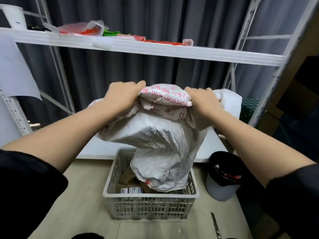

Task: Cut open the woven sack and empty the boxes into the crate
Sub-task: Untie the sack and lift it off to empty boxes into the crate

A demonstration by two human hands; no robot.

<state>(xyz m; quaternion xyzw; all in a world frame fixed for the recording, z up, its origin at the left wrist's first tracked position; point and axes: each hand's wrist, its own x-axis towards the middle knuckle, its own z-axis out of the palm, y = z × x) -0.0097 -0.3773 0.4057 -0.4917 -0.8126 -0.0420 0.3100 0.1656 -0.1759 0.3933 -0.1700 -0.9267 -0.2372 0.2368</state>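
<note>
Because the woven sack [155, 135] is soft and floppy, it bends and folds wherever a hand is not holding it. It looks lumpy and full near the middle, so I think boxes are inside and it is a bit heavy. The cloth looks smooth and may slip, so the best place to hold is a thick bunch of the closed end, where the red writing is.

That is where both hands are now. The left hand [123, 95] has its grip shut tight on a bunch of sack at the top left. The right hand [202, 100] has its grip shut tight on the bunch at the top right. Both arms reach out forward and a little up, with palms down and knuckles up. Black sleeves are pushed back past the forearms.

The sack hangs upside down over the crate [150, 195], which sits on the floor. The open bottom end of the sack dips inside the crate. A few boxes [132, 189] lie in the crate beside the sack's mouth. I think a shake and a lift would let more slide out, but a big lump could drop all at once.

A knife [215, 225] lies on the floor, to the right of the crate.
</note>
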